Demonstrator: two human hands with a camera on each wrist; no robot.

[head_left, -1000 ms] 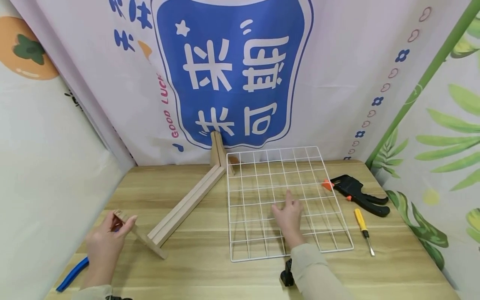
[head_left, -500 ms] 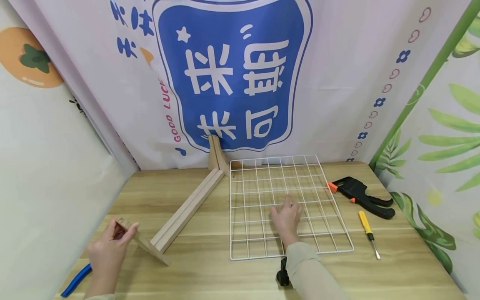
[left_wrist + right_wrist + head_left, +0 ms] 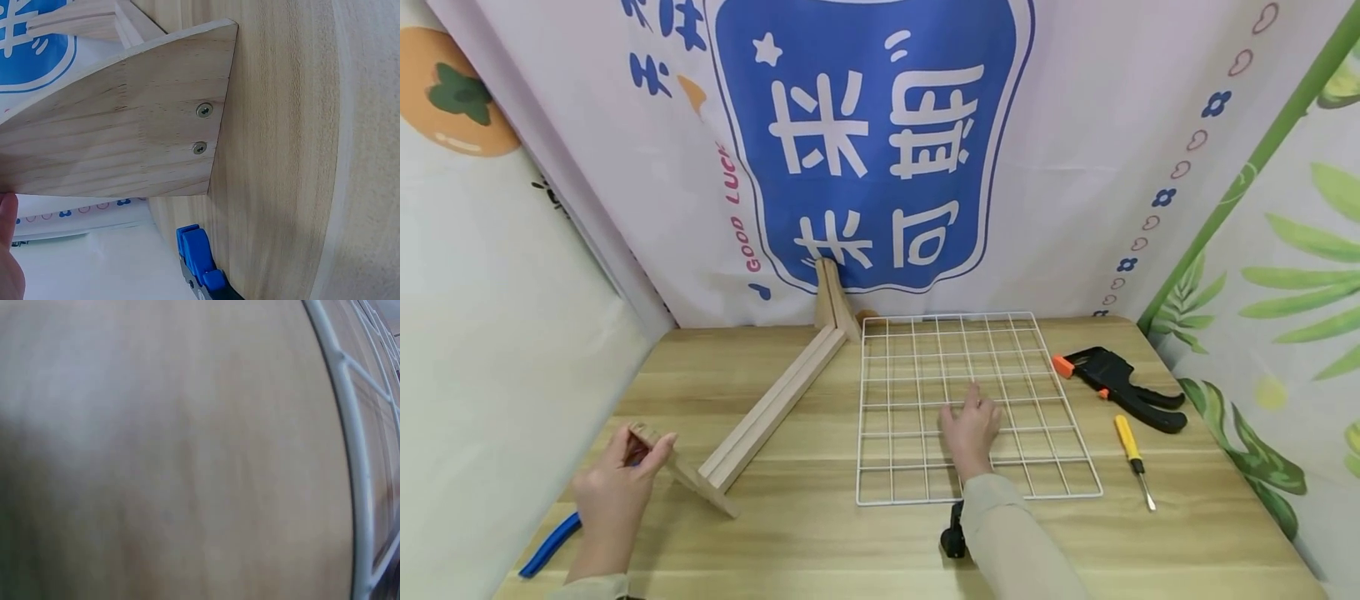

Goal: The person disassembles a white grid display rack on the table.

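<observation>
My left hand (image 3: 617, 475) pinches the upper end of a wooden end board (image 3: 696, 479), which joins a long wooden rail (image 3: 775, 408). A second end piece (image 3: 831, 296) rises at the far end against the backdrop. In the left wrist view two screw heads show on the end board (image 3: 106, 131), with the thumb at its edge. My right hand (image 3: 972, 429) is over a white wire grid (image 3: 891, 442), fingertips bent down onto its middle wires; the fingertips' undersides are hidden. The grid's rim (image 3: 356, 444) runs close above the table in the right wrist view.
A black clamp with orange pads (image 3: 1116, 387) lies right of the grid, and a yellow-handled screwdriver (image 3: 1131, 454) is nearer me. Blue-handled pliers (image 3: 550, 546) lie by my left forearm. Printed cloth walls (image 3: 1075, 167) border the table (image 3: 820, 550).
The wire grid has come down flatter toward the table, its near edge shifting away from me. My right hand has moved slightly left. My left hand keeps hold of the end board.
</observation>
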